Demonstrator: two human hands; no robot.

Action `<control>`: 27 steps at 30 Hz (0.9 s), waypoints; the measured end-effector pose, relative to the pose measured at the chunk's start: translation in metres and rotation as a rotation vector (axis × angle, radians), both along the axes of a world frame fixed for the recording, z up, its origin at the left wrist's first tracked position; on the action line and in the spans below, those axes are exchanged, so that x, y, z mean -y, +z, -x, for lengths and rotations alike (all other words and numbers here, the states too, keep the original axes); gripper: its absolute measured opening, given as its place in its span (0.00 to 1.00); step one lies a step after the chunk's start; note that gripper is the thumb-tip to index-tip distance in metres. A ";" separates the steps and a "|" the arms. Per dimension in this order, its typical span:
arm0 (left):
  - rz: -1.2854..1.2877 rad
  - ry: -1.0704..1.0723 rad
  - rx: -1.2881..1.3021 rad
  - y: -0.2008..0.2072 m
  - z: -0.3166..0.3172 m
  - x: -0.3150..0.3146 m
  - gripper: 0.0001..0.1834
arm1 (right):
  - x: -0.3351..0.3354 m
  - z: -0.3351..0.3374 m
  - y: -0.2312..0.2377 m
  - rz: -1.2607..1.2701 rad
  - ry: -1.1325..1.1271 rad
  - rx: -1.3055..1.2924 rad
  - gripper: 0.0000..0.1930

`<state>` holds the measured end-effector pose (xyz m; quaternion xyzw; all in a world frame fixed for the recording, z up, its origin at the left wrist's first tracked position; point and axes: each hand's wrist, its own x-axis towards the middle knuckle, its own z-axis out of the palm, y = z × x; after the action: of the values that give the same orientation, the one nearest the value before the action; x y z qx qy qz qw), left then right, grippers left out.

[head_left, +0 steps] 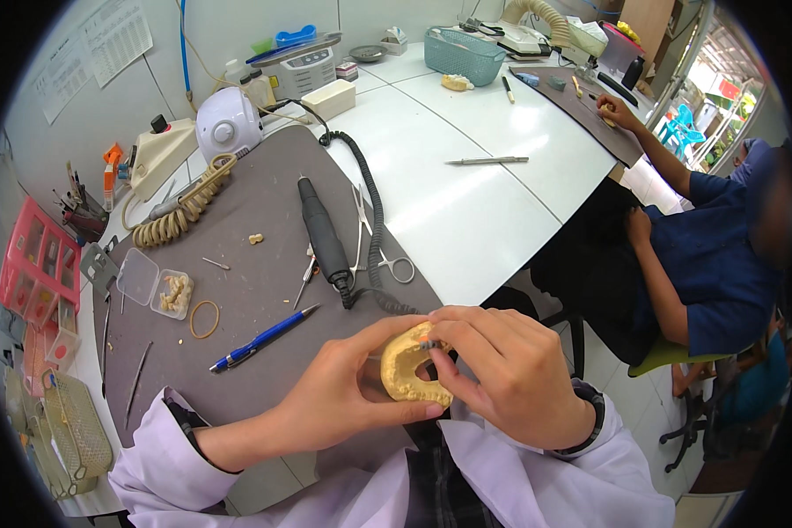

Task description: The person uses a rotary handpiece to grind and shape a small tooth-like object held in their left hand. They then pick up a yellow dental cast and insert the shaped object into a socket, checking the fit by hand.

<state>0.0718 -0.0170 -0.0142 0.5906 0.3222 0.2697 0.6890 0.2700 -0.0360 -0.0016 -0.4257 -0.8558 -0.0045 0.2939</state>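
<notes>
A yellow horseshoe-shaped dental cast (394, 374) is held over the near edge of the bench, close to my body. My left hand (326, 387) grips it from the left, thumb along its lower side and fingers round its upper side. Over the cast's right side, my right hand (515, 374) is closed, its thumb and fingers pinched at a small grey-and-orange piece (429, 343) against the cast. The fingers partly hide that piece, so its kind is unclear. A blue mechanical pencil (264, 338) lies just beyond my left hand.
On the grey mat (264, 194) lie a black rotary handpiece (324, 233) with a coiled cord, scissor-handled clamps (399, 268), a rubber band (205, 319) and a small box of artificial teeth (175, 296). Pink drawers (40, 255) stand left. A co-worker in blue (695, 238) sits right.
</notes>
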 end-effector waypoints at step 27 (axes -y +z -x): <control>0.056 -0.046 -0.004 -0.001 0.002 -0.003 0.37 | -0.004 -0.005 0.001 0.106 0.058 -0.011 0.10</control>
<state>0.0698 -0.0140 -0.0152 0.5786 0.3175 0.2435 0.7107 0.2748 -0.0323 -0.0009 -0.4157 -0.8651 0.0520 0.2757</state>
